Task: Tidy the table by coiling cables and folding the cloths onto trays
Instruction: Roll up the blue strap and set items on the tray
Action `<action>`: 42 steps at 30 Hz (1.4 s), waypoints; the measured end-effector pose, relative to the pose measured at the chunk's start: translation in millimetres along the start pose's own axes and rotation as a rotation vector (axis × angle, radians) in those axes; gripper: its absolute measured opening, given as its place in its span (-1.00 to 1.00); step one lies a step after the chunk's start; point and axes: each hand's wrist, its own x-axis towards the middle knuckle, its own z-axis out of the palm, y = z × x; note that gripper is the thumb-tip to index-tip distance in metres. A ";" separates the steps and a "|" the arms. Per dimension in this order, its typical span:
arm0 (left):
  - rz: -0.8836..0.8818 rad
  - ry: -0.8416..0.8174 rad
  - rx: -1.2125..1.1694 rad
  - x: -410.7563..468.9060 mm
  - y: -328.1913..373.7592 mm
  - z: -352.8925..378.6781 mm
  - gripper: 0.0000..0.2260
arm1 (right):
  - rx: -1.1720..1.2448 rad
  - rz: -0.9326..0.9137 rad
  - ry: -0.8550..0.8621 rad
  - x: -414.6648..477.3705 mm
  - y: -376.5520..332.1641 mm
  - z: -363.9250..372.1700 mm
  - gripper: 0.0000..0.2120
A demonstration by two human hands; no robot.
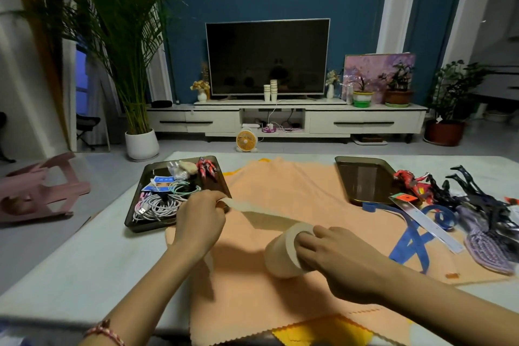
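Head view, left hand: the left hand (pixel 200 215) pinches the free end of a flat beige fabric strip (pixel 261 215), left of centre, just beside the near corner of the dark rectangular left tray (pixel 132 219).
Head view, right hand: the right hand (pixel 337 258) grips the thick beige roll (pixel 280 257) of that strip at lower centre, with its fingers curled over the roll's open end.
Strip: it runs nearly taut between the two hands, above the orange cloth (pixel 280 185) spread over the worktop (pixel 84 255).
Step in hand: judged to be winding the strip onto the roll.
Procedure: hold light tension with the left hand and turn the roll with the right. Lay each turn square on the one beneath so the edges do not step.
Trays: the left tray carries coiled white and green cables (pixel 157 205). The dark right tray (pixel 362 180) sits right of centre.
Cloth: it is unfolded. A blue ribbon (pixel 412 241), a clear ruler (pixel 429 225) and a purple brush (pixel 486 250) lie on its right side and would need lifting off before it is folded.
Surface: the worktop is pale and low.
Room: a dark television (pixel 266 56) on a white cabinet stands at upper centre against a blue wall, with a tall palm (pixel 123 36) at upper left and a small yellow fan (pixel 246 141) on the floor.
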 end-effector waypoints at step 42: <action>-0.175 -0.296 -0.995 -29.1 44.6 -16.8 -0.65 | 1.753 0.625 0.190 15.9 5.1 -38.0 -0.58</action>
